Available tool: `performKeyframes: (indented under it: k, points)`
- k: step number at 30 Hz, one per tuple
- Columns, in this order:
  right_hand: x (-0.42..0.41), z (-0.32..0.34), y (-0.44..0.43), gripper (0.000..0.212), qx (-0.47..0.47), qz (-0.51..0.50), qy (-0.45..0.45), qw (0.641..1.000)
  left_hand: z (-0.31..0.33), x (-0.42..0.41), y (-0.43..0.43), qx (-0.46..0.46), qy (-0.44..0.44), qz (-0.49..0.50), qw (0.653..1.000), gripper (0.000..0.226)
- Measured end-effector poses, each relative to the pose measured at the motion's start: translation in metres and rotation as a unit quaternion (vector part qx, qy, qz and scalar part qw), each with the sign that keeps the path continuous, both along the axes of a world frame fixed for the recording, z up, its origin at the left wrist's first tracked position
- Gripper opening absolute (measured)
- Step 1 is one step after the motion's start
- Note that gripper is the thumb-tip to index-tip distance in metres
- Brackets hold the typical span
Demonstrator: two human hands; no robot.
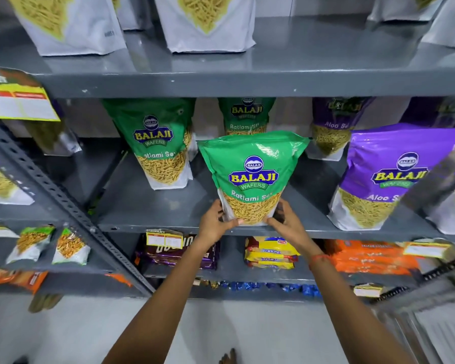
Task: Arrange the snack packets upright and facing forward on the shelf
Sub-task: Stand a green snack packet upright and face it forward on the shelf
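Note:
A green Ratlami Sev packet (252,174) stands upright, label forward, at the front edge of the grey middle shelf (147,206). My left hand (216,222) grips its lower left corner and my right hand (286,222) grips its lower right corner. Two more green packets stand upright further back, one to the left (158,143) and one directly behind (247,116), partly hidden. A purple Aloo Sev packet (389,179) leans at the right front, with another purple packet (331,127) behind it.
White packets (208,22) stand on the upper shelf. Biscuit packs (271,253) and orange packs (371,258) lie on the lower shelf. A slotted metal upright (63,203) runs diagonally at left, with small packets (69,245) beyond it. Yellow price tags (164,239) hang on shelf edges.

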State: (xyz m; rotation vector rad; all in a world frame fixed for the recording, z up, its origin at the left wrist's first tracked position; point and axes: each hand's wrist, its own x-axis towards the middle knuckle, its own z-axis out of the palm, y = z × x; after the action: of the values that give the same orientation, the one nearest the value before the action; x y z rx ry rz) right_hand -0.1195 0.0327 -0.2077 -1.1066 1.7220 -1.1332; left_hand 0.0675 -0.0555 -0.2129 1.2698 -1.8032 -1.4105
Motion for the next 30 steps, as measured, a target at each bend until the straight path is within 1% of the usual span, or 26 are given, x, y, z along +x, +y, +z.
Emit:
performKeyframes:
  k: [8, 10, 11, 12, 14, 15, 17, 19, 21, 22, 24, 26, 27, 29, 30]
  points:
    - [0.011, 0.006, 0.009, 0.052, -0.020, -0.010, -0.021, 1.000, 0.006, -0.001, 0.001, 0.011, -0.022, -0.017, 1.000, 0.070]
    - [0.019, 0.010, 0.013, 0.055, -0.065, -0.053, 0.001, 0.996, 0.010, 0.002, 0.003, 0.011, -0.020, -0.030, 0.999, 0.074]
    - [0.026, 0.014, 0.015, 0.057, -0.112, -0.106, 0.033, 0.987, 0.011, 0.004, 0.005, 0.009, -0.011, -0.033, 0.999, 0.078]
    - [0.034, 0.019, 0.016, 0.057, -0.169, -0.166, 0.073, 0.969, 0.014, 0.007, 0.006, 0.002, 0.003, -0.032, 0.999, 0.081]
    - [0.054, 0.036, 0.016, 0.054, -0.286, -0.256, 0.134, 0.914, 0.025, 0.017, 0.008, -0.045, 0.037, -0.003, 0.998, 0.089]
    - [0.066, 0.045, 0.013, 0.050, -0.333, -0.271, 0.153, 0.890, 0.031, 0.023, 0.007, -0.081, 0.055, 0.019, 0.995, 0.090]
    - [0.096, 0.068, 0.002, 0.045, -0.400, -0.255, 0.188, 0.860, 0.045, 0.038, 0.002, -0.162, 0.090, 0.067, 0.980, 0.077]
    - [0.123, 0.082, -0.016, 0.042, -0.439, -0.209, 0.212, 0.848, 0.059, 0.053, -0.006, -0.232, 0.118, 0.119, 0.958, 0.064]
    - [0.151, 0.088, -0.045, 0.039, -0.446, -0.157, 0.205, 0.857, 0.068, 0.075, -0.025, -0.266, 0.137, 0.167, 0.939, 0.061]
    - [0.165, 0.088, -0.061, 0.039, -0.433, -0.127, 0.193, 0.871, 0.067, 0.086, -0.037, -0.270, 0.142, 0.188, 0.934, 0.063]
    - [0.189, 0.086, -0.092, 0.040, -0.392, -0.081, 0.157, 0.903, 0.058, 0.109, -0.065, -0.263, 0.123, 0.220, 0.931, 0.074]
    - [0.208, 0.079, -0.119, 0.041, -0.349, -0.064, 0.149, 0.923, 0.045, 0.131, -0.096, -0.227, 0.064, 0.234, 0.943, 0.086]
    - [0.213, 0.074, -0.131, 0.043, -0.326, -0.061, 0.164, 0.929, 0.039, 0.139, -0.111, -0.204, 0.037, 0.226, 0.952, 0.089]
    - [0.216, 0.064, -0.156, 0.054, -0.278, -0.050, 0.177, 0.943, 0.024, 0.151, -0.142, -0.163, 0.005, 0.176, 0.971, 0.098]
    - [0.213, 0.059, -0.169, 0.063, -0.241, -0.051, 0.165, 0.955, 0.017, 0.155, -0.158, -0.138, 0.002, 0.142, 0.980, 0.101]
